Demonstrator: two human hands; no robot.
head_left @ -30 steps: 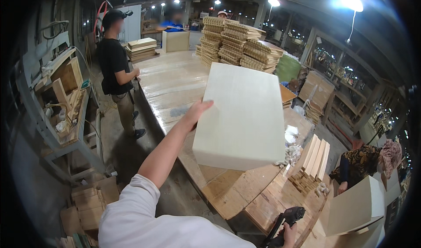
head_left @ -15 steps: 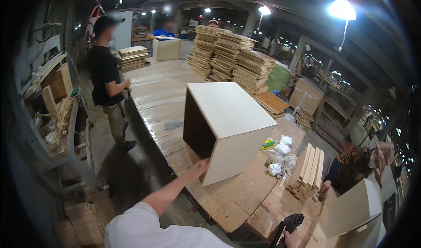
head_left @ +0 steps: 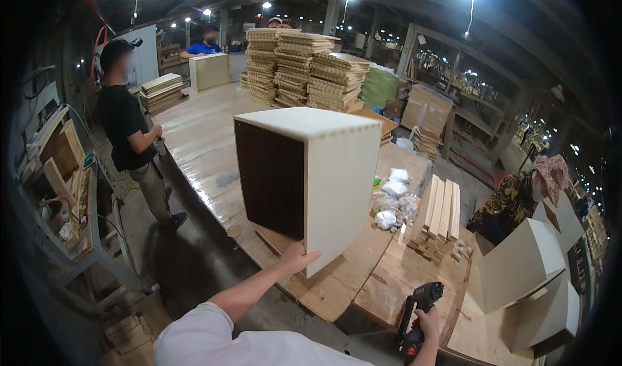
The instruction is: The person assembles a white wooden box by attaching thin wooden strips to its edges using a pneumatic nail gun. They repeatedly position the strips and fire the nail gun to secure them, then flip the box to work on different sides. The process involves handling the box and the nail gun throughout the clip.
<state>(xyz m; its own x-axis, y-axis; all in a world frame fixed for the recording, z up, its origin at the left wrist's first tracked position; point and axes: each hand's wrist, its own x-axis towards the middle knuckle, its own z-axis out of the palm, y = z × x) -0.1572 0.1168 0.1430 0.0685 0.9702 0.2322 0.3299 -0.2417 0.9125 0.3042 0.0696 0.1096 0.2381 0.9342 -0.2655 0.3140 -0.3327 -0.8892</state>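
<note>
The left hand, at the lower centre of the frame, gripped the bottom edge of a pale box, its thumb on the outer face; the right hand, at the lower right, was wrapped round the handle of a black nail gun, though whether a finger lay on the trigger could not be told; the box filled the middle of the frame, its dark open side facing left and its plain side facing right, and whether its underside touched the desk could not be made out; the step in hand looked like holding and positioning the box one-handed, with the nail gun kept apart from it; the next move, by judgement, called for a firm hold on that edge and a steady seat for the box; right of the box lay white plastic bags and a pile of wooden strips; farther right, a person in patterned clothing bent near other pale boxes; tall stacks of panels rose at the upper centre, and a person in a black shirt stood at the upper left.
</note>
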